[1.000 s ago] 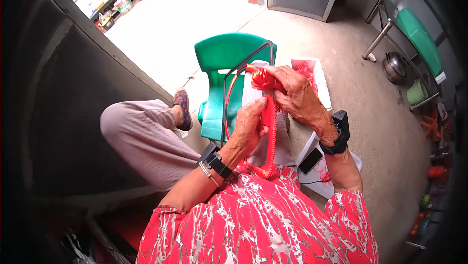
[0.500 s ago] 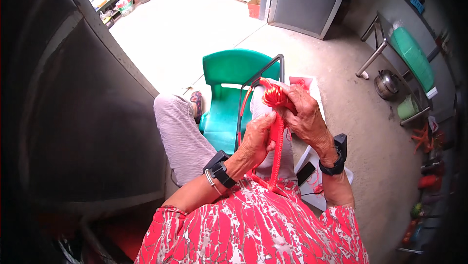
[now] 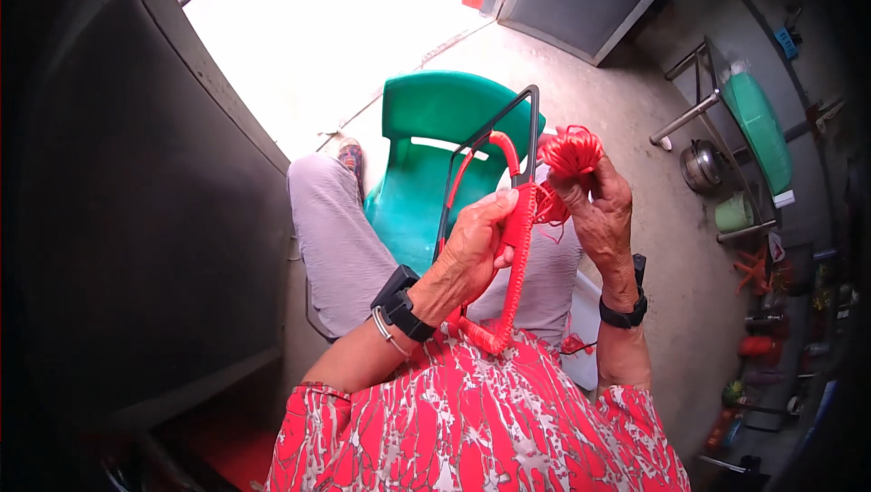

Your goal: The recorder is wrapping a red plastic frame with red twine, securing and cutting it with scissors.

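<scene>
Panelling [image 3: 154,183], dark and flat, fills the left edge, and next to it comes the person's bent leg [image 3: 331,238] in pale trousers, with a patterned shoe [image 3: 351,158] beyond the knee. A green chair [image 3: 435,111] stands in front, facing the person. Over its seat rises a thin black frame [image 3: 535,120], tilted, its bare bend uppermost and its lower end down at the patterned shirt [image 3: 472,419]. The left hand [image 3: 479,242] is clamped on the frame's near side, thumb pressed against the red binding [image 3: 517,279] that covers that stretch. Just right of the frame, loose red strands hang below a bundle of red cord [image 3: 573,152], which the right hand [image 3: 603,215] grips between thumb and fingers, raised and apart from the frame. The step in hand looks like winding cord around the frame, with the bundle caught on the outer side of a turn. Another turn would call for the left hand to pin the last wrap while the right takes the bundle around the bar and draws it snug. Farther right, a metal pot [image 3: 701,165] sits on the floor.
</scene>
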Motion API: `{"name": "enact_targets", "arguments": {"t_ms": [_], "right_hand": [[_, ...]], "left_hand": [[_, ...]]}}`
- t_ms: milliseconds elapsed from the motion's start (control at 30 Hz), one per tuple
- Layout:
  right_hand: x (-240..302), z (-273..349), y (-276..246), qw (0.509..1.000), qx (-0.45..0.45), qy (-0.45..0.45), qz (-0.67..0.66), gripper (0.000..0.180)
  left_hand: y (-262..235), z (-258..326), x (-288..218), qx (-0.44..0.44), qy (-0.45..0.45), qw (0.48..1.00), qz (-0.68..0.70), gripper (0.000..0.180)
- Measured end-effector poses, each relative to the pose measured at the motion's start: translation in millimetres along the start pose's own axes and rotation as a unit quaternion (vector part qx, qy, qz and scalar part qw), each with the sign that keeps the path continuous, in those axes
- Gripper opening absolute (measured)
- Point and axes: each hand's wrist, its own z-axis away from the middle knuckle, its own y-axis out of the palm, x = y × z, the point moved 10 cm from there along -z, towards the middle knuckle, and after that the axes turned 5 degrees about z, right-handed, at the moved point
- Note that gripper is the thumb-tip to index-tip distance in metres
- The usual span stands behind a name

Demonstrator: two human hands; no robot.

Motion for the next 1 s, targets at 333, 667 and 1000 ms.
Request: {"name": "enact_targets", "arguments": {"t_ms": [333, 667, 1000], "right_hand": [[-19.5, -7.8, -22.3, 0.998, -0.021, 0.055, -0.018, 0.05], [4.6, -20.4, -27.4, 0.971, 0.091, -0.024, 0.22, 0.044], [-19.5, -4.7, -35.9, 0.973, 0.114, 0.083, 0.184, 0.039]], "left_hand": [[6.9, 9.8, 18.7, -0.041, -0.062, 0.997, 0.011, 0.021], [6.5, 19.5, 48.9, -0.037, -0.099, 0.994, 0.001, 0.025], [-17.9, 23.5, -24.5, -0.12, 0.152, 0.94, -0.281, 0.037]]}}
